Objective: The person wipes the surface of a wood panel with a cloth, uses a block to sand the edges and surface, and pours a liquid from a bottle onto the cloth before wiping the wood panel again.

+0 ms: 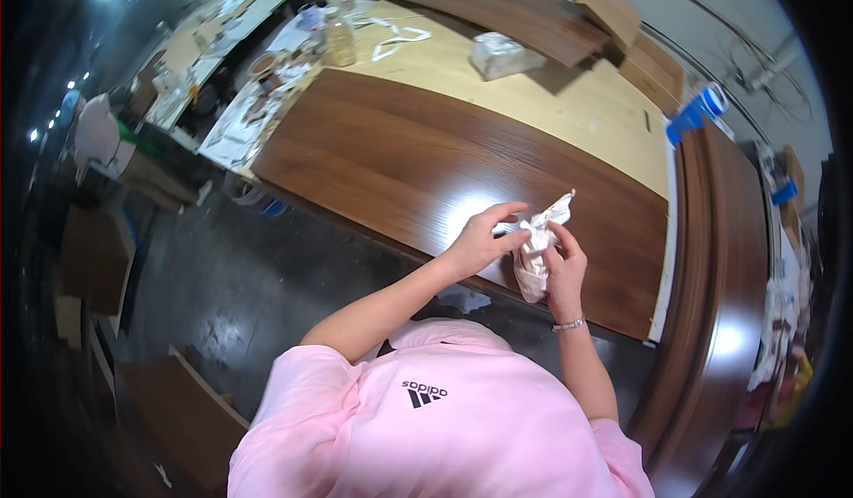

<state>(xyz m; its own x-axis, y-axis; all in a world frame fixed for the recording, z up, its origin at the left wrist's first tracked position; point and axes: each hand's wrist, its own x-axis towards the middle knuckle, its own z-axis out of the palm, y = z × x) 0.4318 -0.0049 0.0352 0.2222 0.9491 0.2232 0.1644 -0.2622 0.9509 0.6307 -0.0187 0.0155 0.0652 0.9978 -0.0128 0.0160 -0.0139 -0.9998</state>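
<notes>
A crumpled white cloth (pixel 533 271), faintly stained, is bunched between my two hands above the near edge of a glossy brown wood panel (pixel 391 138). From its left side, my left hand (pixel 487 242) closes on the upper part with curled fingers and thumb. My right hand (pixel 566 271) grips the cloth from the right, thumb and fingers bent round it. One twisted end sticks up past my fingers, and the lower bundle hangs under them. Whether anything is wrapped inside is hidden.
The panel lies on a pale worktable (pixel 426 63). Behind it are a second brown panel (pixel 498 9), a white wrapped block (pixel 505 55) and cardboard boxes (pixel 653 71). Bottles (pixel 338 40) stand far left; a blue tube (pixel 697 114) and stacked brown panels (pixel 724 276) are right. Another person (pixel 133 156) stands left.
</notes>
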